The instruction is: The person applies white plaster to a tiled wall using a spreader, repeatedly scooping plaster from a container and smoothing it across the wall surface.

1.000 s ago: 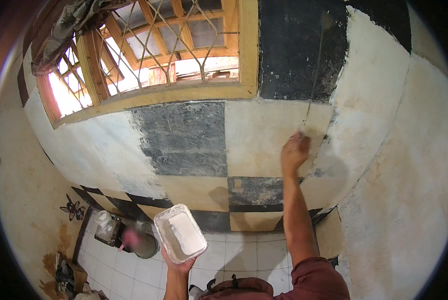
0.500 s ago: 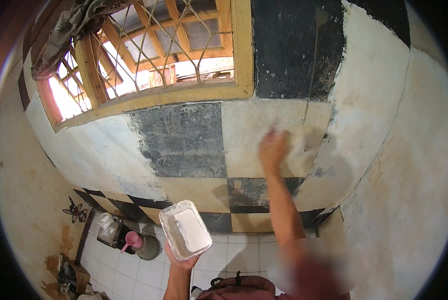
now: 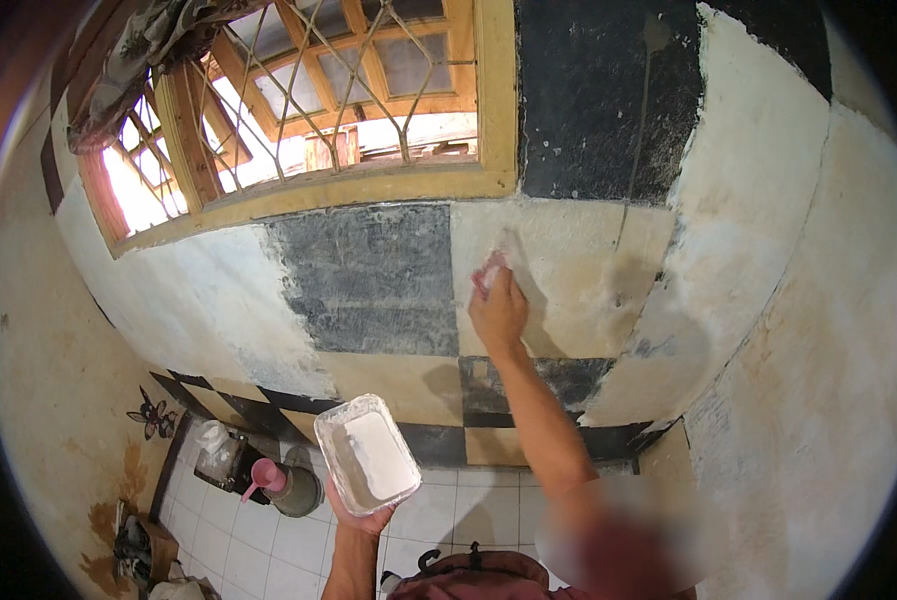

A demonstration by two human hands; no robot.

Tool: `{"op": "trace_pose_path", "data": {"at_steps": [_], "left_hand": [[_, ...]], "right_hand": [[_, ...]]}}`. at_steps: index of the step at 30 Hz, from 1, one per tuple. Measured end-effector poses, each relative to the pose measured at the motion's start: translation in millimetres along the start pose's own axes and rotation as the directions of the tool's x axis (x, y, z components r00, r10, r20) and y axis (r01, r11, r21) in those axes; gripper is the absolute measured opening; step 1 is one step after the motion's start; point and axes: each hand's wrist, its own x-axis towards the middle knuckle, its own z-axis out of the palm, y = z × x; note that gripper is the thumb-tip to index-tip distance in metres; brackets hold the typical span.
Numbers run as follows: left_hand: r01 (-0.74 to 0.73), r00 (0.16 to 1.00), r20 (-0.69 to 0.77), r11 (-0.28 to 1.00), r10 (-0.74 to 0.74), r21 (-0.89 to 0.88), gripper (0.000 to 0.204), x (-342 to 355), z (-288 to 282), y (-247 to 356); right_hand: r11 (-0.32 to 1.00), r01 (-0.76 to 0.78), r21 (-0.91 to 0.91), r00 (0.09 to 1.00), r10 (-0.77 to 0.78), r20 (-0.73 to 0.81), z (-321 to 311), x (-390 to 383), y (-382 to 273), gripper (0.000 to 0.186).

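My left hand (image 3: 354,510) holds a rectangular, white-crusted container (image 3: 367,455) from below, with smooth white material inside. My right hand (image 3: 499,305) is closed on a small, pale-and-reddish tool (image 3: 494,265), perhaps a scraper or brush, against a cream square (image 3: 559,230) of the checkered wall, just right of a worn grey-black square (image 3: 359,275).
A yellow wooden window frame (image 3: 497,120) with a metal grille and curtain is at upper left. On the tiled floor (image 3: 434,510) stand a pink dipper (image 3: 267,475), a bucket (image 3: 297,497) and a dark box (image 3: 229,465) with a bag.
My right hand has moved leftward across the cream square, and the tool in it now shows. My left hand with the container has shifted only slightly.
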Motion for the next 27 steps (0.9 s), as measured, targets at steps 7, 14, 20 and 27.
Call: {"op": "trace_pose_path", "data": {"at_steps": [7, 14, 20, 27], "left_hand": [[0.017, 1.000, 0.024, 1.000, -0.017, -0.010, 0.058, 9.0, 0.2, -14.8], [0.042, 0.999, -0.007, 0.998, -0.042, 0.045, 0.060, 8.6, -3.7, -31.6], [0.067, 0.998, 0.016, 0.998, -0.067, -0.010, 0.060, 12.7, -3.5, -42.1], [0.154, 0.985, 0.078, 0.987, -0.157, 0.046, 0.060, 16.4, -5.3, -51.4]], "right_hand": [[0.745, 0.613, -0.262, 0.749, -0.443, 0.493, -52.6, -34.0, 163.8, 0.027], [0.834, 0.452, -0.317, 0.774, -0.191, 0.603, -90.5, 35.4, 155.1, 0.025], [0.826, 0.530, -0.193, 0.746, -0.346, 0.569, -94.0, -31.6, 161.3, 0.024], [0.833, 0.504, -0.226, 0.754, -0.298, 0.585, -94.0, -2.1, 202.5, 0.028]]}}
